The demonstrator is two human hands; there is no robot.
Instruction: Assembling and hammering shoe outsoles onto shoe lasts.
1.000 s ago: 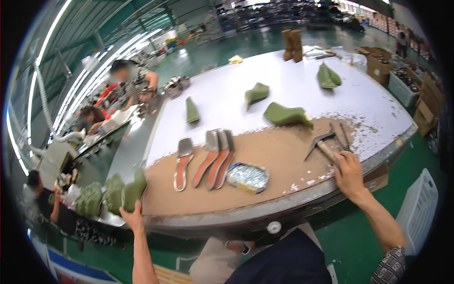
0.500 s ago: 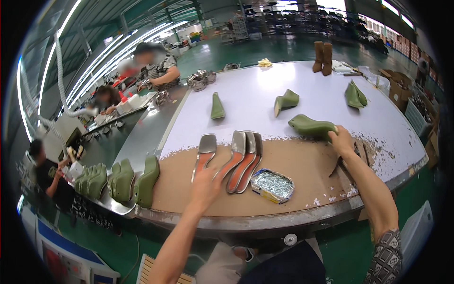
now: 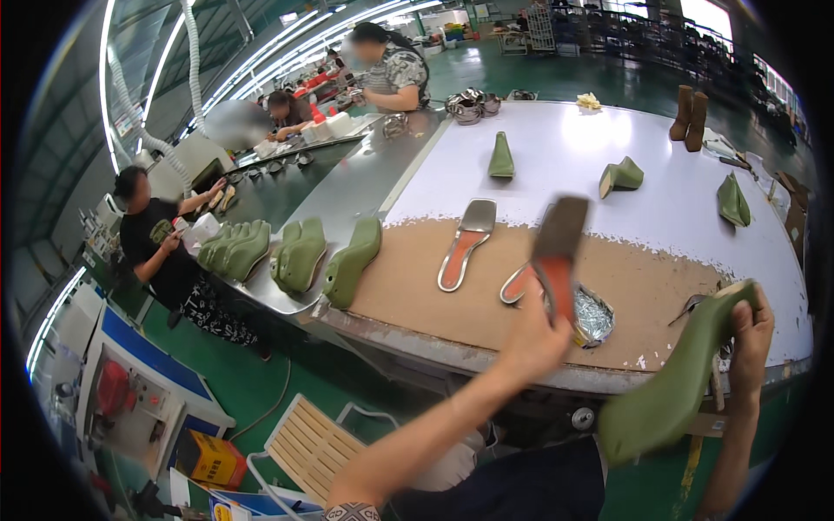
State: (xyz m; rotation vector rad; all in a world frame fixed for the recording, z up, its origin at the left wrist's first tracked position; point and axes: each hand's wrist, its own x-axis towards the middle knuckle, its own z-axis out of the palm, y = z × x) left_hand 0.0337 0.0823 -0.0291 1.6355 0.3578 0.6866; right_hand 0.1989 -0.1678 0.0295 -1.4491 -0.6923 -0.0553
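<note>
My left hand [image 3: 534,347] grips an insole [image 3: 561,230], orange with a dark squared end pointing up and slightly blurred. In my right hand [image 3: 752,343] is a green shoe last [image 3: 665,391], tilted, its wide end hanging low past the table's front edge. One orange-and-grey insole [image 3: 469,243] with a pale rim lies flat on the brown board. Another insole [image 3: 514,286] lies partly hidden behind my left hand and the raised insole. An opened packet of small silvery pieces [image 3: 596,315], probably nails, sits just right of that hand.
Several green lasts [image 3: 354,260] stand along the table's left edge. Three more, including a narrow one [image 3: 501,158], rest on the white surface [image 3: 556,187]. Brown boots [image 3: 689,120] stand at the far right. A slatted seat [image 3: 317,447] is below left. Co-workers occupy the left side.
My left hand has lifted an insole off the board. My right hand has brought the last nearer and tipped it. The view has swung left.
</note>
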